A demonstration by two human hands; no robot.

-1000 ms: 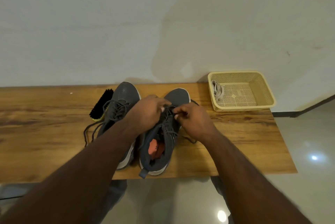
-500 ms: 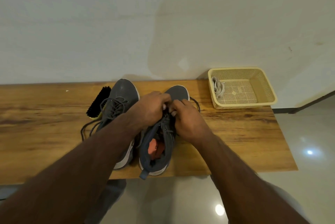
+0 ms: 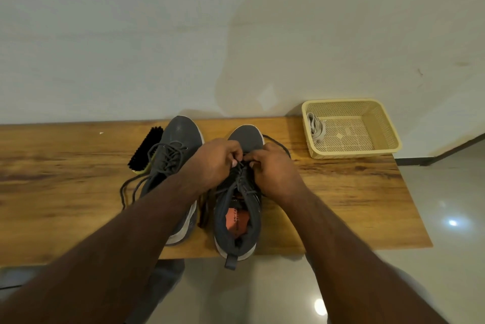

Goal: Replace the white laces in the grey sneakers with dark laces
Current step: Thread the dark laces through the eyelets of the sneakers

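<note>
My left hand [image 3: 214, 163] and right hand [image 3: 273, 166] meet over the middle of the right sneaker [image 3: 237, 208], fingers curled and pinching the dark lace [image 3: 242, 182] where it crosses the tongue; I hold it from both sides so I can draw it snug through the eyelets. The shoe lies heel toward me, toe beyond my knuckles, so the lacing faces up. Just left of my left hand sits the other sneaker [image 3: 174, 155], already laced dark, its loose ends trailing on the bench [image 3: 65, 179]; a brush [image 3: 144, 150] lies beyond it. Well off to the right of my right hand, a basket [image 3: 385, 127] holds the white laces [image 3: 316, 128]. My fingertips and the eyelet they work are hidden under my knuckles, so I cannot tell which row I am on.
</note>
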